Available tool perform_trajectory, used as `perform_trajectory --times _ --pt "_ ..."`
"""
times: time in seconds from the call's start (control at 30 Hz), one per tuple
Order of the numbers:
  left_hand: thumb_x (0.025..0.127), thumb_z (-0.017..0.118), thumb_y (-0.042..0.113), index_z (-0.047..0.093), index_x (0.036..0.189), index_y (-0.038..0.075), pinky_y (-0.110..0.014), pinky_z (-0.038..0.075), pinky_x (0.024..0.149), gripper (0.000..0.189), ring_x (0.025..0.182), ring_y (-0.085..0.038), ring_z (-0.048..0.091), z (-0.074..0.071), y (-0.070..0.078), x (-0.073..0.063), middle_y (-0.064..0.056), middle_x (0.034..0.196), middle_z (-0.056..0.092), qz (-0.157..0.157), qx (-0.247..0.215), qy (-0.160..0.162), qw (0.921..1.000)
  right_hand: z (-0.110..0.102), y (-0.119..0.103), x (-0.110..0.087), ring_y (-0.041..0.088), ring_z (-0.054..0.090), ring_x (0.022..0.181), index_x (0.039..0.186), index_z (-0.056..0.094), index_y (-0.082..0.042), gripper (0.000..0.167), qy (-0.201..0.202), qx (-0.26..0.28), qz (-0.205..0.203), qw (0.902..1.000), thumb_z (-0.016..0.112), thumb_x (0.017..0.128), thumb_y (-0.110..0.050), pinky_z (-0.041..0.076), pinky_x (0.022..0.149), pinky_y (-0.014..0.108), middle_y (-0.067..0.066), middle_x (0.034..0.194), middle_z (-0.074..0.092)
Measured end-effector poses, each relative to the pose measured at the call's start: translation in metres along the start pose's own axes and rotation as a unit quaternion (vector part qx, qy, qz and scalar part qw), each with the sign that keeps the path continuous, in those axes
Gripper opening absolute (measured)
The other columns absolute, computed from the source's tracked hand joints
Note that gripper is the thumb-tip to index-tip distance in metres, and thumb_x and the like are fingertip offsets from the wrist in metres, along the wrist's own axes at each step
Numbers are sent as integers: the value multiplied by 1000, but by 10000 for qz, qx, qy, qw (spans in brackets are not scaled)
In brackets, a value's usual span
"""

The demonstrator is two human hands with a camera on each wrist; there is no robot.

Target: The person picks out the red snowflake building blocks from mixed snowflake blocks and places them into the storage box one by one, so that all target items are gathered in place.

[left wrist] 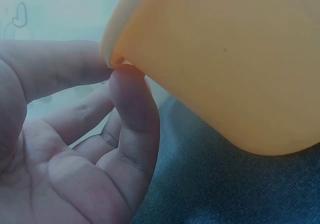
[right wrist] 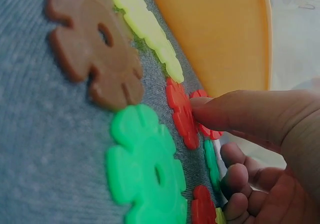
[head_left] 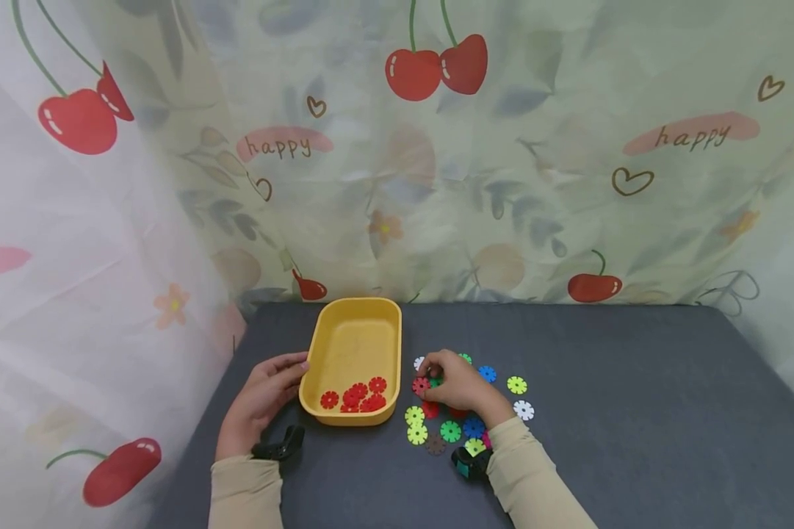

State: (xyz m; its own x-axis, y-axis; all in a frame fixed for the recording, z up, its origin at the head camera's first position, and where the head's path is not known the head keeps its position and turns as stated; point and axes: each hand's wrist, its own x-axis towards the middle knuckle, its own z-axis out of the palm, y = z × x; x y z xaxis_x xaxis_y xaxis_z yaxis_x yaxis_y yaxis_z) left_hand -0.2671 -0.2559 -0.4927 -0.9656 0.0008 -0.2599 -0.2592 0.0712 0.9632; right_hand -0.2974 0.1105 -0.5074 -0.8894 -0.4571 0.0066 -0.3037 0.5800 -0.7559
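Right hand (head_left: 461,383) pinched a red disc (head_left: 420,386) just right of the yellow tray (head_left: 350,419), which the left hand (head_left: 264,393) gripped at its left side

A pale curtain (head_left: 449,198) hangs behind; it carries printed red cherries (head_left: 413,76) and brown hearts (head_left: 632,181); the tabletop (head_left: 628,411) is dark.

we see one tray (head_left: 352,344), with at least five overlapping red discs (head_left: 329,400) inside it. to its right we count four yellow discs (head_left: 417,433), three green discs (head_left: 450,431), two blue discs (head_left: 487,374), two white discs (head_left: 524,410), one brown disc (head_left: 435,444), one partly hidden pink disc (head_left: 486,439) and three more red discs.
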Motion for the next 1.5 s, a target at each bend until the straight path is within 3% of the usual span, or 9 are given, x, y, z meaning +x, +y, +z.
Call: perform_trajectory --times 0.73,1.0,1.2,1.33,1.5 --pt "105 70 28 56 150 0 -23 59 92 54 109 -16 69 1 -1 -1 -18 143 63 -9 -25 -4 10000 -2 6 1 15 55 66 98 70 -10 9 4 420 -220 9989 77 94 -6 49 62 28 3 87 65" --pt "105 70 25 57 148 0 -24 60 91 52 106 -16 70 0 -2 0 -13 135 69 -7 -88 -3 10000 -7 4 -1 16 59 74 100 72 -9 5 182 682 -181 9973 75 96 -8 52 68 30 5 90 68" --pt "105 70 27 57 149 -1 -24 59 91 53 108 -17 69 1 0 0 -17 140 65 59 -13 -19 10000 -11 -2 -1 19 62 77 105 74 -7 8 472 1062 -164 9931 73 97 -9 55 72 31 9 96 70" --pt "105 70 27 56 149 0 -23 59 91 54 108 -17 68 1 1 -1 -19 143 63 22 1 -14 10000 -11 -8 -2 28 67 79 107 74 -8 10 506 1412 -133 9886 72 98 -10 58 72 33 10 99 71" --pt "105 69 25 57 149 -1 -23 59 91 52 108 -17 68 1 1 -1 -20 143 63 30 -6 11 10000 -11 -18 -3 42 72 90 112 74 -6 13 506 1834 -193 9815 70 101 -11 63 80 48 12 103 72"
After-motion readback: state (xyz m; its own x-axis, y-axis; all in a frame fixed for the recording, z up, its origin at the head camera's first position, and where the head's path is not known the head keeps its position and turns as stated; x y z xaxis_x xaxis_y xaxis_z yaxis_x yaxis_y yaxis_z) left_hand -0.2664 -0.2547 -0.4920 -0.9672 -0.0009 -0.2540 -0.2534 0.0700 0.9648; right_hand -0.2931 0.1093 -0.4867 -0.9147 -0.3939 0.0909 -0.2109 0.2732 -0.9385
